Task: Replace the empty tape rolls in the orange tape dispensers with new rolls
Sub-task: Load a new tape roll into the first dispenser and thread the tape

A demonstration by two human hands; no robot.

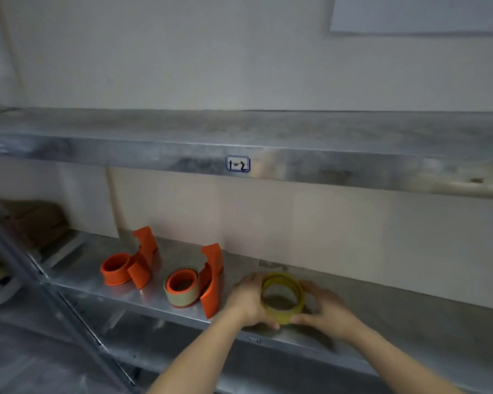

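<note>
1. A metal shelf [410,305] carries everything here; a second shelf runs above it, with a small label [238,164] on its front edge marked "1-2".
2. At the far left, behind an upright post of the rack, sit a brown cardboard box [37,223] and a round grey object that is cut off by the picture's edge; both are blurred.
3. Two orange tape dispensers lie on the shelf, left of the hands. The left dispenser [130,263] has a bare orange hub with no tape around it; its hub opening faces up and towards the camera, and its handle rises behind, towards the wall.
4. The right dispenser [199,282] carries a thin beige ring around its hub, which looks like a spent core. Its handle stands up at the back and its body curves down to the shelf's front edge, just beside the left hand.
5. The yellow tape roll [282,298] stands on edge on the shelf, right of both dispensers, its open centre facing the camera and its axis running roughly front to back.
6. The left hand [246,301] cups the roll's left side, fingers curled round its rim and thumb below.
7. The right hand [323,309] holds the right side likewise, so both hands grip the roll between them.
8. Nothing lies between the roll and the nearest dispenser except the left hand.
</note>
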